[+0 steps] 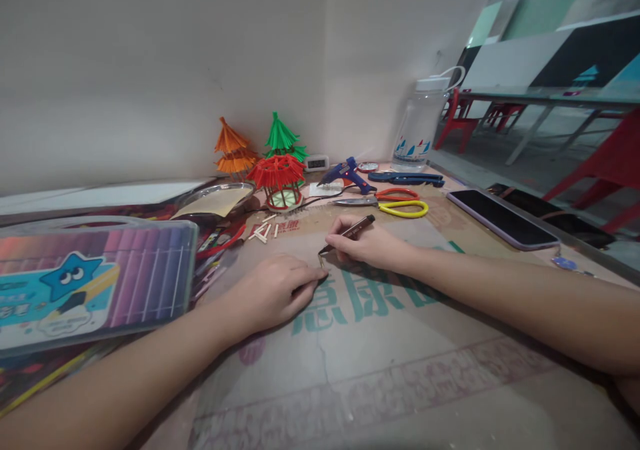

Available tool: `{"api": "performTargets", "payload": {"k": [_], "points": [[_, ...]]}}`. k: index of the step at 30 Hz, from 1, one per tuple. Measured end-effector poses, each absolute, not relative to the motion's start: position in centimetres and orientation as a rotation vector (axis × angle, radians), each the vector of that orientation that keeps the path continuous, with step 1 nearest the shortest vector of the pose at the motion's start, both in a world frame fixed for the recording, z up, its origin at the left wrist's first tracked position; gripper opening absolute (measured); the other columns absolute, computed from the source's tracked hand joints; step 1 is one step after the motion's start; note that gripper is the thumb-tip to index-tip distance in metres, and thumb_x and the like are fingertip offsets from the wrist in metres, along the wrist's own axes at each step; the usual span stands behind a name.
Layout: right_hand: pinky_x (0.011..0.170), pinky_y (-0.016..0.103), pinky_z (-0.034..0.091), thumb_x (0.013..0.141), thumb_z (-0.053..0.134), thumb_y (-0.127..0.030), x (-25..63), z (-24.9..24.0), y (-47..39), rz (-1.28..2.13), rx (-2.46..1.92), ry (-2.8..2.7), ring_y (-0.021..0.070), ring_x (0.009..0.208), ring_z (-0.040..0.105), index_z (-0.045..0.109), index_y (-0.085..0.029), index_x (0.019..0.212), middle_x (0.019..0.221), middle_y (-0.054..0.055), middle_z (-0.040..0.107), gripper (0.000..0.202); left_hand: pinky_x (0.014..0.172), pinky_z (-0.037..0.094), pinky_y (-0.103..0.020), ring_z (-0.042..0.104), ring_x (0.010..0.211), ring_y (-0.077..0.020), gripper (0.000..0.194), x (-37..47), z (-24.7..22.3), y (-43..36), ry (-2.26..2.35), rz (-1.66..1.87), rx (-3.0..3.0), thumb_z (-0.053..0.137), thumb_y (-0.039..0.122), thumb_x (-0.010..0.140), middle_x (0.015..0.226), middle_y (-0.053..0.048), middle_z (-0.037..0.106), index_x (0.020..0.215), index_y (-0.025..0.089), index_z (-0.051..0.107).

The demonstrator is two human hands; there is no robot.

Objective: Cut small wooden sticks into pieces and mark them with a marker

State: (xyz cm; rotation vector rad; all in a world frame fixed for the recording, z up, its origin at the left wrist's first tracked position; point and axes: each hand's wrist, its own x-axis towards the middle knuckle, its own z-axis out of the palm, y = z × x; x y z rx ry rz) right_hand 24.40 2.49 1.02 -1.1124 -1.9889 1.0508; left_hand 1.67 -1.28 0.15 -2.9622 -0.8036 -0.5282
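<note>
In my right hand [367, 245] is a dark brown marker pen [359, 227], its tip angled down to a small, thin, pale stick [321, 261]. The fingers of my left hand [277, 287] are curled, with the index fingertip pressing the stick's near end against the printed cardboard [380, 343]. Beyond my left hand lie several short pale sticks [265, 230]. Behind them stands a small pavilion model [278, 177] with a red roof and thin posts. Green [283, 133] and orange [233, 147] tiered models are behind it.
At left lies a large case of coloured markers [150, 270], near a metal tray [215, 198]. Yellow-and-orange-handled scissors [403, 207], a blue glue gun [345, 173], blue-handled pliers [405, 179] and a water bottle [417, 127] line the back. A phone [500, 217] lies at right.
</note>
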Motion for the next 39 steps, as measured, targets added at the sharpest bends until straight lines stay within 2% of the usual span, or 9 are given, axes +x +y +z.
{"api": "performTargets", "payload": {"k": [14, 20, 28, 39], "points": [[0.048, 0.023, 0.038, 0.091, 0.058, -0.039, 24.36, 1.24, 2.3, 1.048, -1.155, -1.982, 0.0106, 0.048, 0.053, 0.05, -0.021, 0.08, 0.056, -0.005, 0.06, 0.022, 0.075, 0.055, -0.035, 0.072, 0.083, -0.0222, 0.032, 1.65, 0.19, -1.29, -0.827, -0.504, -2.98, 0.046, 0.02, 0.097, 0.094, -0.008, 0.078, 0.118, 0.016, 0.07], [0.049, 0.023, 0.038, 0.09, 0.057, -0.038, 24.37, 1.28, 2.2, 1.067, -1.102, -1.931, 0.0101, 0.048, 0.049, 0.051, -0.021, 0.079, 0.055, -0.006, 0.057, 0.021, 0.079, 0.055, -0.035, 0.072, 0.088, -0.0223, 0.033, 1.73, 0.29, -1.33, -0.887, -0.488, -3.018, 0.048, 0.02, 0.096, 0.103, -0.007, 0.078, 0.121, 0.019, 0.069], [0.051, 0.024, 0.04, 0.09, 0.057, -0.039, 24.42, 1.3, 2.31, 1.049, -1.143, -1.97, 0.0112, 0.051, 0.052, 0.05, -0.022, 0.08, 0.056, -0.005, 0.058, 0.022, 0.079, 0.054, -0.035, 0.07, 0.084, -0.0212, 0.036, 1.77, 0.33, -1.25, -0.895, -0.423, -3.019, 0.048, 0.02, 0.096, 0.094, -0.007, 0.076, 0.127, 0.021, 0.066], [0.051, 0.025, 0.04, 0.09, 0.056, -0.041, 24.49, 1.19, 2.35, 1.002, -1.16, -1.985, 0.0115, 0.051, 0.053, 0.051, -0.021, 0.081, 0.058, -0.004, 0.059, 0.022, 0.076, 0.052, -0.033, 0.066, 0.081, -0.0204, 0.034, 1.83, 0.48, -1.28, -0.903, -0.434, -3.0, 0.045, 0.022, 0.098, 0.085, -0.006, 0.071, 0.124, 0.021, 0.067]]}}
